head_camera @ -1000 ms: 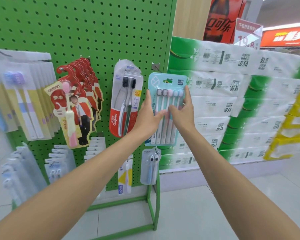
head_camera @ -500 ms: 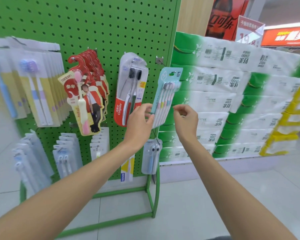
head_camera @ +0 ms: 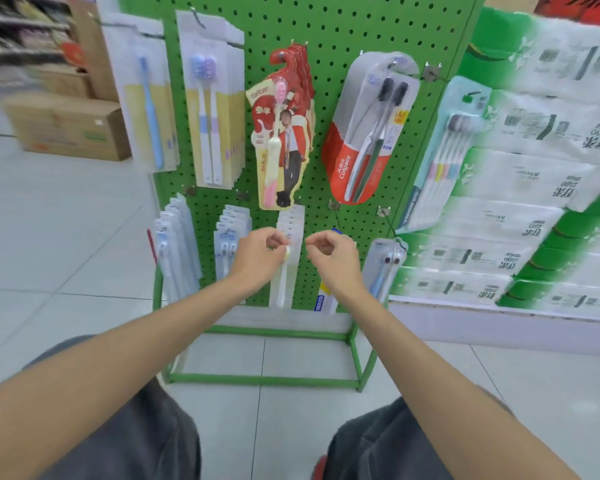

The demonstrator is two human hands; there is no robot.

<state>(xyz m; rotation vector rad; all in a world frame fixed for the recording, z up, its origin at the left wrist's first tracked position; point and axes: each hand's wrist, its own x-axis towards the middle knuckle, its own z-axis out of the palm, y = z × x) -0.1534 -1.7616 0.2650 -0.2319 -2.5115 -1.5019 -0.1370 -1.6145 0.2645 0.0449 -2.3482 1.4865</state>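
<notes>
Blurred stacks of tissue packs [head_camera: 534, 168] fill the right side, cut off by the edge. A green pegboard rack [head_camera: 326, 22] carries hanging toothbrushes. Low on it, the left hand [head_camera: 257, 258] curls its grip against the top of a clear toothbrush pack [head_camera: 284, 285]; blur hides whether it truly pinches. Just beside it, the right hand [head_camera: 333, 261] curls thumb to forefinger, its contents hidden.
</notes>
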